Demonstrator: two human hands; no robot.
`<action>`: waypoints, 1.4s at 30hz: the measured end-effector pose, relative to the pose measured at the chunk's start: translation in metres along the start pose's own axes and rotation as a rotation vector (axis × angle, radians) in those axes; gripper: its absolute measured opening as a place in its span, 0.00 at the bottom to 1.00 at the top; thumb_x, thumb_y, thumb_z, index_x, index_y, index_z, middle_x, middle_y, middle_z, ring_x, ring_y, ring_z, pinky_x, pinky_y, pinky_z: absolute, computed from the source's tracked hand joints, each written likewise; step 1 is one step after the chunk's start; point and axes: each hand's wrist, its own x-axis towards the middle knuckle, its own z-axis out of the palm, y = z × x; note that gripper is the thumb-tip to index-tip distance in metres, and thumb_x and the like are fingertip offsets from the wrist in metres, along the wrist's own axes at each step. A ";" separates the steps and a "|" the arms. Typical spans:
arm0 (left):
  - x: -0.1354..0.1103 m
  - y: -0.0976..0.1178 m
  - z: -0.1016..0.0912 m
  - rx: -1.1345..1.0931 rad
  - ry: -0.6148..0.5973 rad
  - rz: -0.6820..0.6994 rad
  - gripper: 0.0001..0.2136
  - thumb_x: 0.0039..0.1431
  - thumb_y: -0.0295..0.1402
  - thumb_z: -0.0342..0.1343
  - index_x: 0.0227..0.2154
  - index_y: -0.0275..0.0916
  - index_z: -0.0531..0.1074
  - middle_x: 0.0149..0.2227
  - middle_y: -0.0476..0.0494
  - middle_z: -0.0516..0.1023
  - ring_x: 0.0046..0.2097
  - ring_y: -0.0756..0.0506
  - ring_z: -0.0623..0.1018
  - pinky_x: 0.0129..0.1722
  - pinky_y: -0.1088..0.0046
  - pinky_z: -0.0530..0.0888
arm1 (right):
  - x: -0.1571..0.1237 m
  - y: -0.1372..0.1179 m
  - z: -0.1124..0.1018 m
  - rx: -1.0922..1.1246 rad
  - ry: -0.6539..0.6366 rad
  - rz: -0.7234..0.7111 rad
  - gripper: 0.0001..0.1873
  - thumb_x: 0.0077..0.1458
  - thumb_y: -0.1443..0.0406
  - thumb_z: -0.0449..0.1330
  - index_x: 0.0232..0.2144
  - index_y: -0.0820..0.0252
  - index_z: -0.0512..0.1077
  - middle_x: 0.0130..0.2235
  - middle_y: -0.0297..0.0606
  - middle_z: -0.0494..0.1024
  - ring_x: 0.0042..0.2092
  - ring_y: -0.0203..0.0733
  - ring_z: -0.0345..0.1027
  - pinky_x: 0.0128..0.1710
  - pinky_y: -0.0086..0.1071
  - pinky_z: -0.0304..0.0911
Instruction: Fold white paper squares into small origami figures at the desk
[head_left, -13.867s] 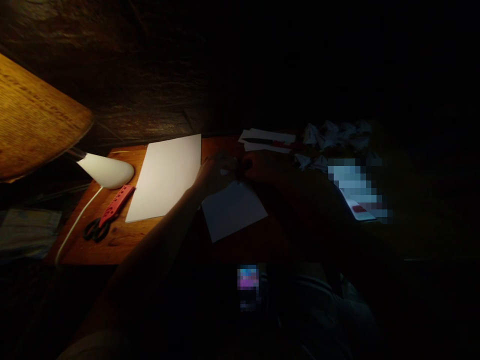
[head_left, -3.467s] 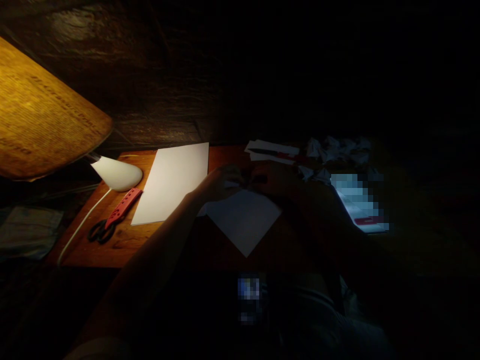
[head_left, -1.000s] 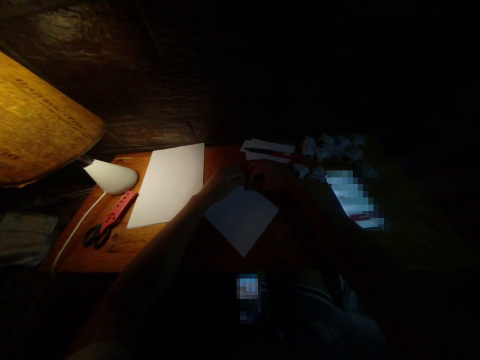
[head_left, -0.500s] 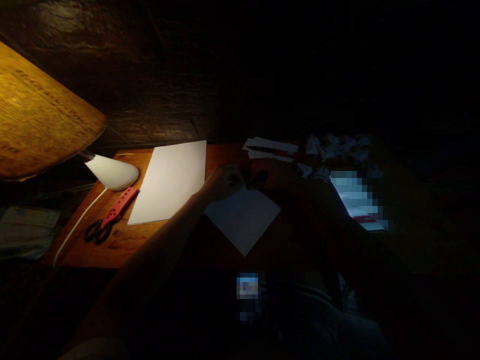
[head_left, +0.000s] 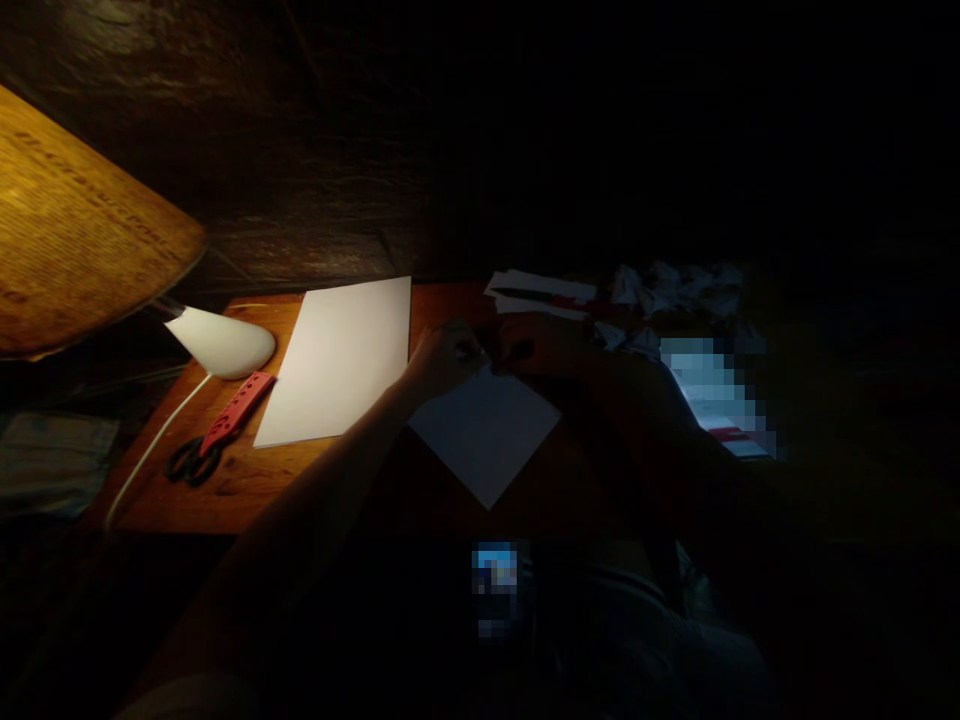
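A square sheet of white paper (head_left: 487, 435) lies on the wooden table, turned with one corner toward me. At its far corner my left hand (head_left: 448, 355) and my right hand (head_left: 536, 342) meet, their fingers pinched on the paper. The fingertips nearly touch each other, and they hide that far corner. Dim light blurs the details of my right hand. Just left of my left hand rests a larger blank stack of white paper (head_left: 341, 360).
A lamp base (head_left: 229, 342) with a yellow shade (head_left: 90, 230) stands at left, near scissors in a red cover (head_left: 236, 410). Paper strips and a knife (head_left: 525, 294) lie behind my hands. Folded paper pieces (head_left: 675, 288) and a lit screen (head_left: 705, 390) are at right.
The view has shifted very slightly. Both hands stay at the paper's far corner, with only small finger movement.
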 end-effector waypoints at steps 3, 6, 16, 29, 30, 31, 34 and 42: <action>0.001 -0.001 0.001 0.051 0.002 -0.065 0.05 0.56 0.32 0.67 0.27 0.39 0.79 0.39 0.43 0.80 0.39 0.45 0.78 0.42 0.65 0.74 | 0.000 -0.001 0.000 -0.014 -0.001 0.016 0.09 0.54 0.60 0.75 0.30 0.58 0.81 0.39 0.36 0.81 0.41 0.42 0.75 0.44 0.35 0.63; 0.001 -0.002 0.003 0.087 0.010 -0.101 0.05 0.56 0.33 0.68 0.28 0.40 0.80 0.41 0.42 0.80 0.42 0.43 0.79 0.46 0.61 0.76 | 0.000 0.000 0.000 -0.026 -0.002 0.014 0.09 0.54 0.60 0.75 0.29 0.58 0.81 0.39 0.36 0.81 0.41 0.42 0.75 0.44 0.35 0.62; 0.000 0.006 -0.007 0.146 -0.031 -0.029 0.04 0.61 0.33 0.68 0.31 0.40 0.83 0.43 0.42 0.80 0.46 0.40 0.80 0.53 0.57 0.75 | 0.001 0.003 0.002 -0.006 -0.010 -0.013 0.09 0.56 0.59 0.74 0.30 0.57 0.80 0.40 0.37 0.82 0.42 0.42 0.74 0.45 0.35 0.63; -0.002 0.016 -0.012 0.262 -0.087 -0.043 0.04 0.62 0.33 0.65 0.33 0.40 0.82 0.46 0.41 0.80 0.49 0.38 0.80 0.56 0.55 0.71 | 0.002 0.001 -0.001 -0.002 -0.027 -0.010 0.10 0.57 0.60 0.73 0.29 0.58 0.79 0.40 0.38 0.80 0.43 0.43 0.74 0.45 0.36 0.63; -0.001 0.016 -0.012 0.264 -0.096 -0.051 0.04 0.63 0.34 0.65 0.33 0.40 0.82 0.47 0.41 0.81 0.50 0.38 0.80 0.57 0.55 0.71 | 0.002 0.001 0.000 0.001 -0.027 -0.010 0.10 0.56 0.60 0.73 0.29 0.58 0.79 0.40 0.38 0.80 0.43 0.43 0.74 0.45 0.36 0.63; -0.001 0.017 -0.012 0.268 -0.099 -0.056 0.05 0.63 0.34 0.65 0.33 0.40 0.81 0.47 0.41 0.81 0.50 0.37 0.79 0.56 0.55 0.71 | 0.002 0.001 0.000 0.005 -0.028 -0.010 0.10 0.56 0.60 0.73 0.29 0.58 0.79 0.39 0.37 0.80 0.43 0.43 0.74 0.45 0.36 0.63; -0.001 0.021 -0.012 0.285 -0.090 -0.066 0.06 0.63 0.34 0.64 0.31 0.40 0.80 0.45 0.41 0.81 0.49 0.37 0.80 0.55 0.55 0.72 | 0.002 0.000 -0.001 0.015 -0.026 -0.002 0.10 0.55 0.59 0.74 0.29 0.58 0.79 0.40 0.37 0.80 0.42 0.42 0.74 0.45 0.36 0.63; -0.004 0.018 -0.009 0.206 -0.051 -0.039 0.05 0.60 0.32 0.65 0.29 0.40 0.77 0.43 0.41 0.79 0.44 0.39 0.80 0.52 0.55 0.74 | 0.002 0.003 0.000 -0.009 -0.028 -0.003 0.09 0.56 0.60 0.74 0.29 0.57 0.79 0.41 0.37 0.81 0.43 0.43 0.75 0.46 0.36 0.63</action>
